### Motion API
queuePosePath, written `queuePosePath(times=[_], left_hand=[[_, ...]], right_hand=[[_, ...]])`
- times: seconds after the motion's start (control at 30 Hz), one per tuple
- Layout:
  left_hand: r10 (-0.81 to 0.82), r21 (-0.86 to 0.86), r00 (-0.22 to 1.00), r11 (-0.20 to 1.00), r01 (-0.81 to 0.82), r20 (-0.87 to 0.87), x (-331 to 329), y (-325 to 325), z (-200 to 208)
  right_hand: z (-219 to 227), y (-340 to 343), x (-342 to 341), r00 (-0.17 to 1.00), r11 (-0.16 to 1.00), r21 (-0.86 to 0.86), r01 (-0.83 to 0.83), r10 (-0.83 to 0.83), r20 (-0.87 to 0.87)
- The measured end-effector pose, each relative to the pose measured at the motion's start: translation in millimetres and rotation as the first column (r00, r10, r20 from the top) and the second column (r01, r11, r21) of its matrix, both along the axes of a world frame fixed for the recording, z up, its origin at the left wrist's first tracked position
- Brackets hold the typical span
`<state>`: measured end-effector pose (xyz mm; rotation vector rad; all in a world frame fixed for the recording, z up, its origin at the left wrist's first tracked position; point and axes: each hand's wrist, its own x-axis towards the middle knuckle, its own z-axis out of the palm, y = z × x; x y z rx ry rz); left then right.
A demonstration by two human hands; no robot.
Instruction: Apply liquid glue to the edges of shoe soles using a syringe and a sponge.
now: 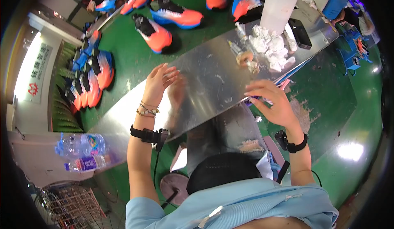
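Observation:
My left hand (158,80) hovers over the left part of a shiny metal sheet (205,85), its fingers stretched out and holding nothing. Bracelets circle that wrist, and a black strap with a small device sits on the forearm. Near the sheet's front edge is my right hand (271,102), empty, thumb and fingers apart. Beyond it, crumpled white tissues (273,48) lie beside a small tape roll (245,58) and a few slim tubes (235,47). The shoe nearest my left hand is an orange, black and blue sneaker (154,34) on the green tabletop (123,50).
More sneakers (176,15) stand along the far side, and a row of sneakers (92,79) lines the left. Plastic bottles (84,145) lie at the lower left above a wire basket (76,204). A tall white cylinder (279,7) and a black box (299,34) occupy the far right.

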<state>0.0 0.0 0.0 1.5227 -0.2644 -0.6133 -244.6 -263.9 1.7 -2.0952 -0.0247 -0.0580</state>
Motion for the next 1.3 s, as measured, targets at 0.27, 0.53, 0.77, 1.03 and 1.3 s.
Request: queuePosePath(times=[0.27,0.53,0.77,1.03,1.3], left_hand=[[-0.08,-0.397,0.751,0.882,-0.253,-0.656,93,-14,-36],[0.216,-0.289,0.871,0.885,-0.366,-0.44,144,-47,-36],[0.29,-0.197,0.901,0.911,-0.363,-0.321,113,-3,-34],[0.329,-0.092,0.825,0.906,-0.412,-0.459,-155,126,11],[0.548,0.152,0.827,0.834,-0.53,-0.123,-235,204,25]], right_hand=[[20,-35,61,0.921,0.715,-0.655,0.244,0.041,0.387],[14,-47,102,0.959,0.752,-0.655,-0.071,0.233,0.163],[10,-49,83,0.968,0.947,-0.318,-0.051,0.125,0.216],[-8,-57,31,0.813,0.922,0.28,0.268,-0.372,0.448],[-21,-37,40,0.663,0.763,0.45,0.465,-0.637,0.394]])
